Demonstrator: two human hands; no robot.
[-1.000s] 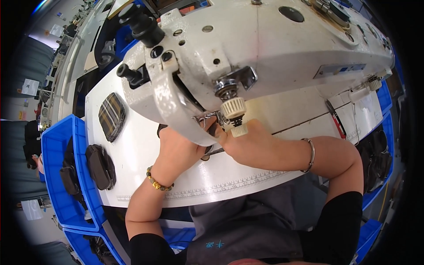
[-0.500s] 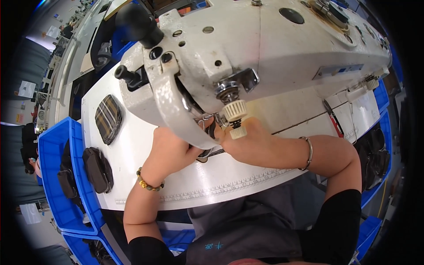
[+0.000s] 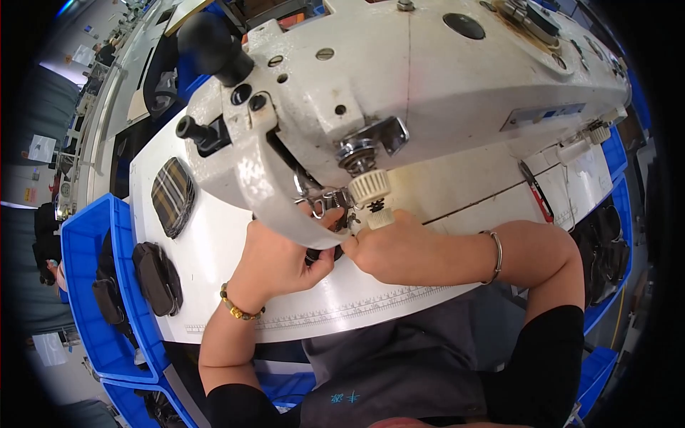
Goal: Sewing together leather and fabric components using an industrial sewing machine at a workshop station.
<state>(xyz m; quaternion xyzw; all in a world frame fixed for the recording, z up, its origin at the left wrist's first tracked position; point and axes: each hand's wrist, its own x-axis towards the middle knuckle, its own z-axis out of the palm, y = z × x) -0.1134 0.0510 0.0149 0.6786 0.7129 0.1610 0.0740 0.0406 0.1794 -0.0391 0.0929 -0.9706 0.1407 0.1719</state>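
Note:
A white sewing machine [image 3: 442,93] fills the upper part of the view. Under its head, beside the metal presser foot [image 3: 335,200], lies a small dark fabric piece [image 3: 338,252], mostly covered by my fingers. My left hand [image 3: 278,260] is closed on the piece's left side, its thumb bent over the near edge and its fingertips partly behind the machine's white guard. On the right, my right hand [image 3: 392,250] has its fingers curled together at the piece's right edge, close below the cream tension knob [image 3: 371,187]. The piece's exact shape is hidden.
A plaid fabric piece [image 3: 173,197] and a dark stack of pieces [image 3: 157,278] lie on the left of the white table. Blue bins [image 3: 146,357] with dark pieces flank both sides. Red-handled snips [image 3: 536,191] rest at right. A printed ruler [image 3: 335,312] follows the near edge.
Both hands have shifted slightly toward me, away from the presser foot. More of the dark piece shows between them, and the left thumb has bent over it. The view has shifted a little.

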